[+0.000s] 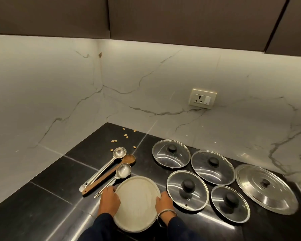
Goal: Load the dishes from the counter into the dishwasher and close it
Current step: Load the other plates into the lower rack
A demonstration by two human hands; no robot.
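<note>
A round, pale cream plate is held at its opposite rims above the black polished stone counter, gripped by the left hand and the right hand, fingers curled over the edges. Left of the plate, two steel ladles and a wooden spoon are laid. Right of it, four glass lids and a steel lid are spread. Small tan bits, possibly seeds, are scattered beyond the plate.

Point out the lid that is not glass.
The steel lid, far right on the counter. It is solid metal and the largest; the four other lids are clear glass with black knobs.
</note>
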